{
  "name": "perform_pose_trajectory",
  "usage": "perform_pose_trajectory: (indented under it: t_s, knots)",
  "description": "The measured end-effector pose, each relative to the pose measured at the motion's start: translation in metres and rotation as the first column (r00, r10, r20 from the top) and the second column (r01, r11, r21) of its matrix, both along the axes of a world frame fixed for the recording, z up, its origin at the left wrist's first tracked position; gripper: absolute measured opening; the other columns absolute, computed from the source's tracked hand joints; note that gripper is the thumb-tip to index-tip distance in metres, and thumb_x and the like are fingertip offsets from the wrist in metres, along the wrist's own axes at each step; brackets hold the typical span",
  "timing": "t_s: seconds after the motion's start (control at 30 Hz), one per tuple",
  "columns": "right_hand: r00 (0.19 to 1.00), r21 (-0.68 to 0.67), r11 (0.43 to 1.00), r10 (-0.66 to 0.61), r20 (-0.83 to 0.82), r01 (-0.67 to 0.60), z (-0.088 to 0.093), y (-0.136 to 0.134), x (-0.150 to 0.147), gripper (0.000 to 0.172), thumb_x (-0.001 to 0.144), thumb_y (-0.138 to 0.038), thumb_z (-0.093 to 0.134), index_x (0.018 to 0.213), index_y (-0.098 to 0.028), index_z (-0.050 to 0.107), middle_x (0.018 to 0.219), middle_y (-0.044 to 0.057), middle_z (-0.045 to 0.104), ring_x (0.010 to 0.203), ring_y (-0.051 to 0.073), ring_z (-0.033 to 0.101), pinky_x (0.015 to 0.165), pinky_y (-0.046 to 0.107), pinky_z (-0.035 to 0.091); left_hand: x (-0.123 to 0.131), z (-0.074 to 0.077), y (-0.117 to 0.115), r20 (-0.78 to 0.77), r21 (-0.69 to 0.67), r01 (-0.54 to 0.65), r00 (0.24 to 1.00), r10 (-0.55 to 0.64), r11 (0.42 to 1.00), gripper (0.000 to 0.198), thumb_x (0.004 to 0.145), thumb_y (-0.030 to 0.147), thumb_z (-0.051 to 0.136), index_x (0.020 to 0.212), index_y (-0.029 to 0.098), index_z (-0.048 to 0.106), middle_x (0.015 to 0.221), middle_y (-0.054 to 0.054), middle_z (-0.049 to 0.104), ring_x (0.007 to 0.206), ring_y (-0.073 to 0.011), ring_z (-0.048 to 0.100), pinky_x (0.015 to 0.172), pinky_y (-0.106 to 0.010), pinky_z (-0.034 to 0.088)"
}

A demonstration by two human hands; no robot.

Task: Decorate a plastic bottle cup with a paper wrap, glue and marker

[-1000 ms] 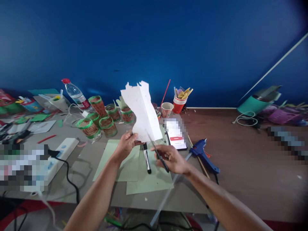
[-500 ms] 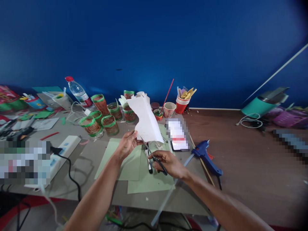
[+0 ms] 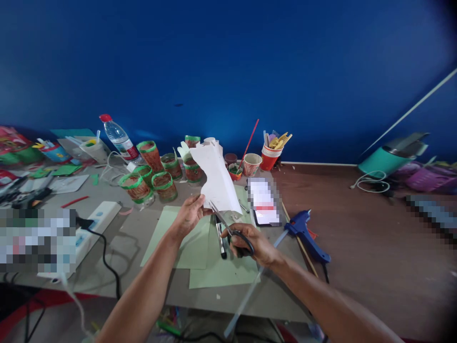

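The near edge of the bench (image 3: 278, 295) runs below both forearms; a translucent glue stick (image 3: 245, 301) projects past this edge. Two pale green sheets (image 3: 182, 257) overlap on the bench under the hands, their lower edges set back from the bench edge. A silver-and-black marker (image 3: 220, 238) lies on the sheets, between the hands.

The right hand (image 3: 255, 240) is closed around the handles of the scissors (image 3: 220, 218). The left hand (image 3: 189, 215) pinches the lower left corner of the white paper (image 3: 216, 178), thumb on top. The paper is raised above the bench, tilted away, with a wavy left edge and a ragged top. The scissor blades point to its lower edge, just beside the left fingers; whether they engage the paper cannot be determined.

Right of the paper lies a smartphone (image 3: 264, 205), then a blue glue gun (image 3: 307, 236). Brown jars with green rims (image 3: 138, 188) stand left of the paper, well apart from the scissors. Beyond stands a patterned paper cup (image 3: 252, 166), near the blue wall (image 3: 228, 62).
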State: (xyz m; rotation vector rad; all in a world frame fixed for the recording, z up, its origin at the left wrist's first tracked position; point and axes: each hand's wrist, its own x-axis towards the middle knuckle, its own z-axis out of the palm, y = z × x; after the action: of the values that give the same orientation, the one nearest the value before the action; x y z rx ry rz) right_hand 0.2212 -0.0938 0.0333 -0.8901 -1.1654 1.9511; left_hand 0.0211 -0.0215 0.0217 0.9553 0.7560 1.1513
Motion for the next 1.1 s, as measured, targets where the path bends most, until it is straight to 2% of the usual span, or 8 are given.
perform_pose_trajectory:
  t_s: [0.1,0.2,0.37,0.57,0.8,0.97,1.1]
  knots:
    - [0.999,-0.023,1.000,-0.005,-0.044,0.004,-0.001,0.001,0.000,0.048,0.061,-0.053,0.078,0.085,-0.013,0.068,0.053,-0.001,0.058,0.043,0.007,0.043,0.041,0.019,0.024,0.000,0.003,-0.001,-0.027,0.012,0.002,1.000,-0.002,1.000,0.031,0.077,0.043,0.069,0.090,0.015,0.068,0.080,-0.005,0.071,0.071,-0.0185,0.066,0.067,-0.032,0.055]
    - [0.999,-0.021,1.000,-0.001,-0.046,0.000,-0.004,0.001,0.001,0.049,0.062,-0.054,0.077,0.087,-0.013,0.067,0.052,-0.001,0.058,0.041,0.006,0.041,0.040,0.018,0.021,0.000,0.008,-0.004,-0.085,0.045,0.015,0.996,-0.011,0.999,0.033,0.078,0.046,0.067,0.079,0.014,0.067,0.068,-0.002,0.065,0.057,-0.0128,0.060,0.056,-0.025,0.051]
    - [0.998,-0.026,0.999,0.033,-0.057,-0.035,-0.005,-0.002,0.000,0.049,0.062,-0.054,0.077,0.087,-0.013,0.067,0.053,-0.001,0.059,0.042,0.006,0.042,0.040,0.019,0.022,0.000,0.012,-0.004,-0.149,0.075,0.002,0.989,0.009,0.997,0.035,0.077,0.048,0.068,0.071,0.013,0.064,0.061,0.001,0.054,0.051,-0.0070,0.049,0.049,-0.019,0.041]
    - [0.999,-0.043,0.998,0.052,0.012,-0.051,-0.004,-0.005,-0.005,0.048,0.060,-0.051,0.079,0.084,-0.012,0.067,0.051,-0.001,0.058,0.042,0.007,0.044,0.042,0.019,0.025,0.002,0.011,-0.002,-0.153,0.091,-0.078,0.984,0.092,0.993,0.033,0.072,0.046,0.072,0.068,0.015,0.062,0.061,0.003,0.050,0.050,-0.0063,0.041,0.044,-0.019,0.034]
    - [0.998,-0.076,0.997,-0.021,0.058,0.025,-0.001,-0.005,-0.006,0.048,0.060,-0.052,0.078,0.084,-0.013,0.065,0.052,-0.002,0.057,0.042,0.006,0.043,0.043,0.019,0.026,-0.002,0.004,0.002,-0.226,0.173,-0.183,0.949,0.220,0.968,0.032,0.071,0.047,0.072,0.072,0.015,0.064,0.064,0.001,0.052,0.057,-0.0096,0.044,0.052,-0.022,0.037]
    - [0.997,-0.012,0.998,-0.054,0.048,0.055,-0.008,-0.005,-0.008,0.050,0.063,-0.054,0.075,0.089,-0.013,0.063,0.056,-0.001,0.059,0.048,0.009,0.048,0.047,0.021,0.030,0.002,0.006,-0.002,-0.195,0.153,-0.128,0.968,0.157,0.980,0.033,0.072,0.046,0.071,0.073,0.015,0.062,0.063,0.003,0.047,0.053,-0.0075,0.039,0.048,-0.021,0.031]
    - [0.996,0.071,0.996,-0.051,0.078,0.046,-0.010,-0.006,-0.008,0.051,0.066,-0.056,0.073,0.092,-0.013,0.062,0.055,-0.002,0.057,0.048,0.009,0.046,0.048,0.022,0.030,0.008,0.007,-0.005,-0.159,0.154,-0.074,0.982,0.099,0.985,0.034,0.075,0.047,0.068,0.076,0.014,0.062,0.065,0.003,0.047,0.053,-0.0068,0.036,0.047,-0.021,0.028]
